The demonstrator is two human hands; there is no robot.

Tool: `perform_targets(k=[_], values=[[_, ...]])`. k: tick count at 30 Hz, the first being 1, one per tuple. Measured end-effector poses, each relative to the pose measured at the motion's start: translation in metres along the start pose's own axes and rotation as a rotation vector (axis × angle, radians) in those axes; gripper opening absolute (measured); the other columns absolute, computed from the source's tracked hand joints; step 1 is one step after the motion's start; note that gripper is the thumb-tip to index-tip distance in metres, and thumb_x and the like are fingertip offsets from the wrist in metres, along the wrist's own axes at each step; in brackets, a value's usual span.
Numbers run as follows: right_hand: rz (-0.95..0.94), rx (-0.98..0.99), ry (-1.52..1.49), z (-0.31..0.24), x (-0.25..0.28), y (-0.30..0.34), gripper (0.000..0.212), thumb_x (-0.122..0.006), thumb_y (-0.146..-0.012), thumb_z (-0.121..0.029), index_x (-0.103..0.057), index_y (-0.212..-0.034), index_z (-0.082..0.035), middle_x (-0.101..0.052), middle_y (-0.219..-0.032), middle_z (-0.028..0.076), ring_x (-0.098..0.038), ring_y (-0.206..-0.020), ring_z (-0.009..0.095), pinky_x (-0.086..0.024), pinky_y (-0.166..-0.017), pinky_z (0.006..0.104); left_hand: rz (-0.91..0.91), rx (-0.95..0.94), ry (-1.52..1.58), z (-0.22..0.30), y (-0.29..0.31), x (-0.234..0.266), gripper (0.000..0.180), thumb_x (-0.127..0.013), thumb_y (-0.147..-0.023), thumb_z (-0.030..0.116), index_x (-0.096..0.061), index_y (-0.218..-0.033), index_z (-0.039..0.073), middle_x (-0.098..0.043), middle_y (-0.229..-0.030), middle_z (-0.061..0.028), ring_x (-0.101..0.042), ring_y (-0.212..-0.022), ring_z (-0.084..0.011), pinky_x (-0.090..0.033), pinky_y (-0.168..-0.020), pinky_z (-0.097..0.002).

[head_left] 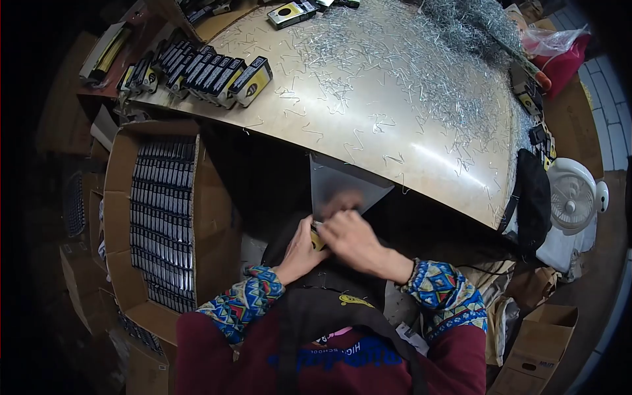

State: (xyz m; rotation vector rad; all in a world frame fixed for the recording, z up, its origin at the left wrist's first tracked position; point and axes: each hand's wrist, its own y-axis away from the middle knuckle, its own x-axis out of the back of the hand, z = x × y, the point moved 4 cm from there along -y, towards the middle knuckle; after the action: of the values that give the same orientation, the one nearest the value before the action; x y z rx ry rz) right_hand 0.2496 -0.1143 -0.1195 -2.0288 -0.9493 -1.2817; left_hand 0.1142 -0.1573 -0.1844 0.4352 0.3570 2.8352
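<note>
In front of my lap, below the table's edge, my left hand [302,254] is wrapped round a small black-and-yellow box [317,238], of which only a part shows. My right hand [356,243] is closed at the box's upper end, with its fingers bent and slightly blurred. Whatever those fingers pinch is hidden. Just beyond both hands hangs a smooth grey sheet [345,179] with a blurred reflection on it. Thin bent metal wire hooks [355,79] are strewn over the table [263,108].
Several similar boxes [214,76] stand in a row at the table's left edge. A carton [122,217] packed with boxes stands at my left. A heap of wire hooks [471,29] lies at the far right. A white fan [571,197] and an open carton [536,345] are at my right.
</note>
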Motion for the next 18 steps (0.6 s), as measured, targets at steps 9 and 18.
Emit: perform_targets(k=[9,18], values=[[0.429,-0.009,-0.333,-0.011,0.035,0.009,0.030,-0.076,-0.076,-0.007,-0.069,-0.104,0.000,-0.067,-0.107,0.019,-0.068,-0.086,0.030,-0.056,-0.075,0.0352,0.272,-0.121,-0.158,0.036,0.023,0.035,0.095,-0.078,-0.075,0.008,-0.016,-0.147,0.007,-0.055,-0.121,-0.0236,-0.063,-0.105,-0.0342,-0.051,-0.086,-0.0396],[0.580,-0.354,-0.895,-0.001,0.041,-0.005,0.022,-0.066,-0.085,0.001,-0.069,-0.107,0.005,-0.067,-0.116,0.020,-0.069,-0.100,0.024,-0.055,-0.083,0.0291,0.365,-0.188,-0.231,0.082,-0.010,0.031,0.072,-0.079,-0.071,0.013,-0.034,-0.127,0.005,-0.060,-0.107,-0.0212,-0.063,-0.093,-0.0417,-0.053,-0.075,-0.0448]])
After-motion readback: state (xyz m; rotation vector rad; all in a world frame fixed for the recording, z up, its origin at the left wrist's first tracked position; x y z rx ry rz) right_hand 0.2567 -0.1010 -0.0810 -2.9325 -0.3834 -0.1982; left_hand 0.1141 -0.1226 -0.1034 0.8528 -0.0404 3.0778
